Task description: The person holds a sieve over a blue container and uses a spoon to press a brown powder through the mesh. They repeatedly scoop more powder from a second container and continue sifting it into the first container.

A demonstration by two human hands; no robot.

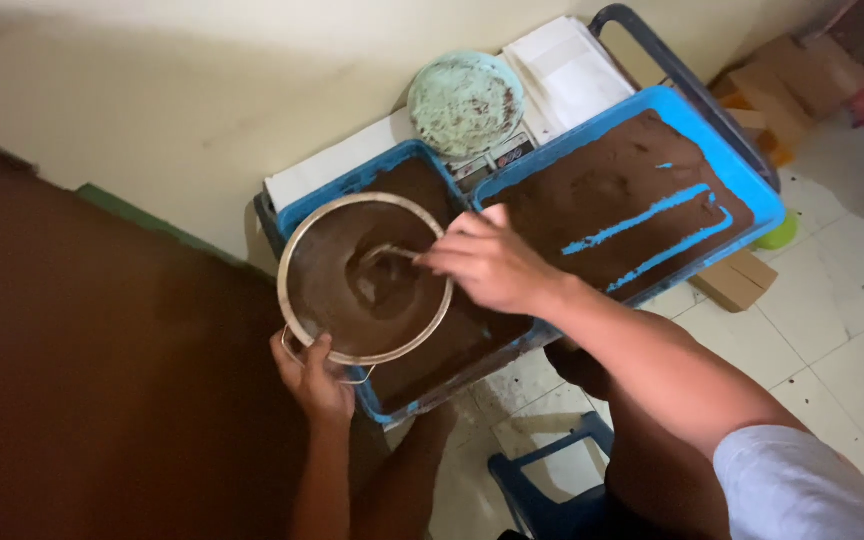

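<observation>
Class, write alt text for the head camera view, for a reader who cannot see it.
A person's left hand holds a round metal sieve of brown powder over a blue tray, while the right hand works a spoon in it. A second blue tray of powder and a pale green dish sit behind.

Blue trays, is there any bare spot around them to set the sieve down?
Bare tile floor right of the right tray, beside the cardboard block. White paper behind the left tray is partly free. The trays hold brown powder; a scale crowds between them.
</observation>
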